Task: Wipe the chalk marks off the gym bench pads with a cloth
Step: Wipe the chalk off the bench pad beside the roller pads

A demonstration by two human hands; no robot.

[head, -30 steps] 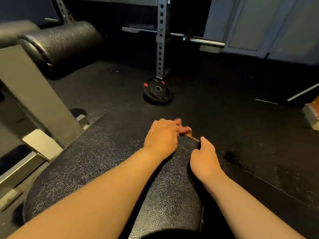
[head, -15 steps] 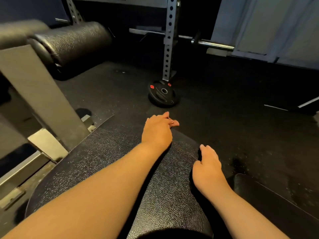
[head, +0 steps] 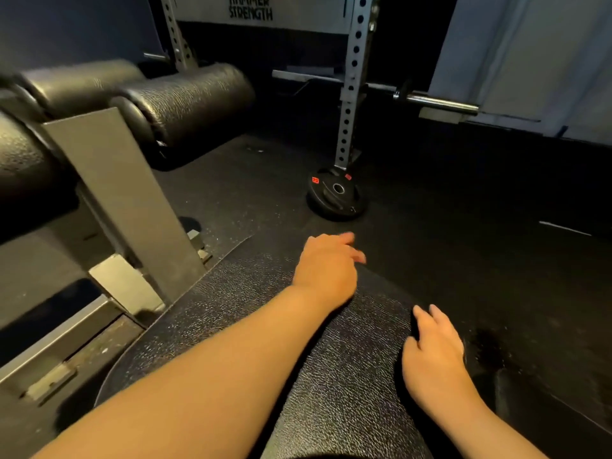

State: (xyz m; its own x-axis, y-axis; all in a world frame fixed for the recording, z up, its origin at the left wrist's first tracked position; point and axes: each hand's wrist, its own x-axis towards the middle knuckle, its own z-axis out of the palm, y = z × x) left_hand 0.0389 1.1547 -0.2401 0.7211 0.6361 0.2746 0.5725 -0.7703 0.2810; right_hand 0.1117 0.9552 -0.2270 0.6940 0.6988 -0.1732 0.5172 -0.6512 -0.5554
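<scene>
A black bench pad (head: pixel 231 313) with a pebbled vinyl surface fills the lower middle of the view, its rounded far end pointing away from the person and its surface glinting with pale specks; whether those are chalk or only light on the grain cannot be told. The left hand (head: pixel 326 270) lies knuckles up at the far end of the pad, its forearm stretched across the pad from the lower left. Its fingers bend down over the edge and are blurred, so it cannot be told whether they hold anything or whether a cloth lies under the palm. The right hand (head: pixel 433 352) rests on the pad's right edge, nearer the person and apart from the left hand, with its fingers loosely extended forward and holding nothing. Beyond the pad lies dark rubber floor (head: pixel 463 226), and on it a black weight plate (head: pixel 336 193) with red markings sits at the foot of a perforated grey rack upright (head: pixel 351 94). A barbell sleeve (head: pixel 440 102) juts out to the right of that upright. At upper left two black roller pads (head: pixel 188 101) sit side by side above a slanted grey steel post (head: pixel 122 200). A pale panel at the top reads HAMMER STRENGTH (head: pixel 250 8).
</scene>
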